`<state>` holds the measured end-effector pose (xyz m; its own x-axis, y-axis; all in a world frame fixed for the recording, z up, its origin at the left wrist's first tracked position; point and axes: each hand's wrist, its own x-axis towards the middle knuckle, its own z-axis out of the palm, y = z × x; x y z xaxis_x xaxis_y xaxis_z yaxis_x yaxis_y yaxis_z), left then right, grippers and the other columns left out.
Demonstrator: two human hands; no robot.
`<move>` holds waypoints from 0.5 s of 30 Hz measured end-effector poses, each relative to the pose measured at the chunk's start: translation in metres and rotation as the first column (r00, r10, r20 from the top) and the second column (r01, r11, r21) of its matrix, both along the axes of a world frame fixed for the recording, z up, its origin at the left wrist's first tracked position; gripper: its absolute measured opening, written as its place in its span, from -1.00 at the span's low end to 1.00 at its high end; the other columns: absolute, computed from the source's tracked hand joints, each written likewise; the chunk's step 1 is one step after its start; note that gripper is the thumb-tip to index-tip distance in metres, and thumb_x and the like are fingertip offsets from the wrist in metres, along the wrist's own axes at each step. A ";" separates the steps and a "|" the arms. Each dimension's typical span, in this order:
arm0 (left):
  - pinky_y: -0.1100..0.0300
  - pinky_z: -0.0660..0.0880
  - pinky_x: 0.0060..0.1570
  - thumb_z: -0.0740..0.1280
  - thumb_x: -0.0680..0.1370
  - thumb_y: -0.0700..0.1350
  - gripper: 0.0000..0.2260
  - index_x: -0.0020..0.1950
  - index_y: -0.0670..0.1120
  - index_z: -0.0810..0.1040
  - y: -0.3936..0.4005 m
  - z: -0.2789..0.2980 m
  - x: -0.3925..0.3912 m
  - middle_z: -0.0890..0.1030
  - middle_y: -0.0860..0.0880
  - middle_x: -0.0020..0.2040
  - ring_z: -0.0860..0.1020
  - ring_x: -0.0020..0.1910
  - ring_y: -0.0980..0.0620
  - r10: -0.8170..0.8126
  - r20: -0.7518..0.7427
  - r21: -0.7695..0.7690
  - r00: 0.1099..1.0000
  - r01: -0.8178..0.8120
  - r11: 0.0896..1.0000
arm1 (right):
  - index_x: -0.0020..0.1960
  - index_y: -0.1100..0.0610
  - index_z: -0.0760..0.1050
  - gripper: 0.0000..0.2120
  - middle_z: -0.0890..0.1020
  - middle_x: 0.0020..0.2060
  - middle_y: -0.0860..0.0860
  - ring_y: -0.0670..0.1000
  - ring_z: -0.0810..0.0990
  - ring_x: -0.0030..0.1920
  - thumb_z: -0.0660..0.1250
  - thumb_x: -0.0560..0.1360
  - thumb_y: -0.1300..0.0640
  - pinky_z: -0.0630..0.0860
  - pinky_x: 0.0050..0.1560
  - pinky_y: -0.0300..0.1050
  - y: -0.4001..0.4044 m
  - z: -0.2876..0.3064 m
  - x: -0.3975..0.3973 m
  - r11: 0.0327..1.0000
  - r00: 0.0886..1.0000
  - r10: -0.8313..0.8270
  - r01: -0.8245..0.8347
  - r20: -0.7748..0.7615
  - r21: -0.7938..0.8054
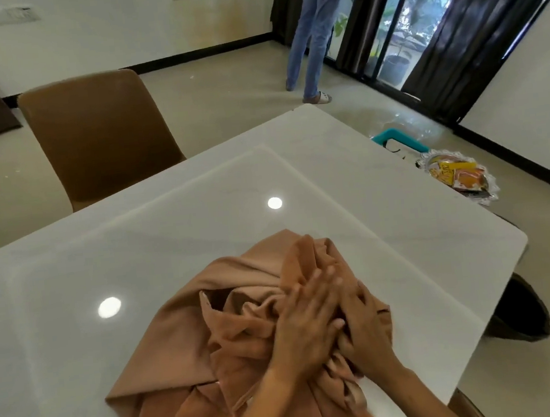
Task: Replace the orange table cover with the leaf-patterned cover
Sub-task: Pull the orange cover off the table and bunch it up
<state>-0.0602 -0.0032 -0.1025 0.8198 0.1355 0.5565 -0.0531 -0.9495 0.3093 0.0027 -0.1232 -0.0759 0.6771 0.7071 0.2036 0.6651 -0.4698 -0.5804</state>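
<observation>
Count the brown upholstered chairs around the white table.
2: one brown upholstered chair at the white table's far left side, a second chair back just showing at the near right edge. Others may be hidden.

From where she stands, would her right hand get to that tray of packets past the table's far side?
Probably not: the right hand is bunching the orange cover, and the tray sits beyond the table.

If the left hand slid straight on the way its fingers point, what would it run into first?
The left hand lies on the bunched orange cover, fingers aimed up and right. It would likely first push into the raised fold of that cover just ahead, then reach the bare white table. Depth is hard to judge.
</observation>
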 end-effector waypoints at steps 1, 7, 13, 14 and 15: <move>0.08 0.00 0.48 -0.03 0.66 0.03 -0.56 0.51 -0.07 0.24 0.005 -0.003 0.003 0.21 0.00 0.53 0.12 0.52 0.03 -0.013 -0.070 -0.061 0.997 0.009 0.998 | 0.32 -0.20 0.24 -0.59 0.49 0.22 -0.10 -0.10 0.42 0.22 0.14 0.51 0.05 0.24 0.35 -0.12 -0.003 0.002 -0.005 0.998 0.995 -0.040 0.045 -0.086 0.048; 0.05 0.19 0.40 0.07 0.62 -0.02 -0.62 0.26 -0.12 0.57 0.008 -0.007 0.015 0.57 -0.06 0.27 0.44 0.34 -0.02 0.028 -0.234 -0.135 0.972 -0.061 0.989 | 0.51 0.09 0.05 -0.10 0.13 0.50 -0.07 -0.02 0.03 0.51 0.22 0.38 -0.41 -0.15 0.49 -0.11 -0.041 0.010 -0.068 0.978 0.971 -0.194 0.203 -0.142 0.054; 0.07 0.21 0.37 0.08 0.61 -0.03 -0.63 0.19 -0.13 0.61 0.005 -0.007 0.012 0.61 -0.06 0.20 0.49 0.28 -0.03 0.069 -0.246 -0.158 0.967 -0.110 0.981 | 0.53 0.08 -0.27 0.25 -0.17 0.53 0.01 0.03 -0.19 0.52 0.45 0.19 -0.35 -0.24 0.47 0.15 -0.037 -0.017 -0.085 0.943 0.943 -0.317 0.302 -0.104 -0.137; 0.09 0.20 0.36 0.07 0.61 -0.04 -0.62 0.19 -0.13 0.61 0.005 -0.006 0.012 0.61 -0.06 0.19 0.50 0.28 -0.02 0.067 -0.249 -0.162 0.966 -0.109 0.981 | 0.53 0.15 -0.21 0.20 -0.15 0.53 0.07 0.09 -0.19 0.52 0.43 0.22 -0.32 -0.24 0.46 0.16 -0.031 -0.013 -0.072 0.955 0.956 -0.284 0.276 -0.066 -0.112; 0.10 0.19 0.36 0.06 0.61 -0.04 -0.62 0.19 -0.13 0.61 0.006 -0.006 0.012 0.61 -0.06 0.19 0.50 0.27 -0.02 0.060 -0.250 -0.172 0.966 -0.105 0.979 | 0.53 0.20 -0.15 0.15 -0.14 0.53 0.11 0.14 -0.20 0.52 0.39 0.26 -0.32 -0.25 0.46 0.18 -0.025 -0.007 -0.059 0.968 0.974 -0.224 0.221 -0.012 -0.114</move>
